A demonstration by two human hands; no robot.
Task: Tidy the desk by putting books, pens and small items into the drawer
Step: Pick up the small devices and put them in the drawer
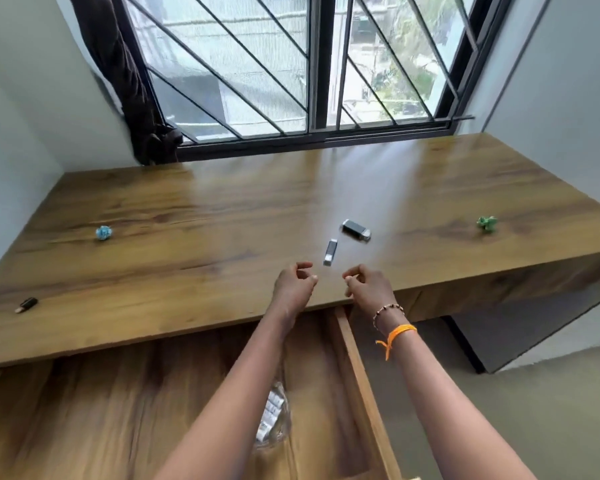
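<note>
Wooden desk (222, 216) under barred window (312, 64), drawer (357, 375) open below, left hand (293, 284) and right hand (369, 285) loosely curled, empty.

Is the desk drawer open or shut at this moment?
Open. The drawer is pulled out beneath the desk edge, its wooden floor exposed, with a clear plastic packet lying inside under the left forearm.
</note>
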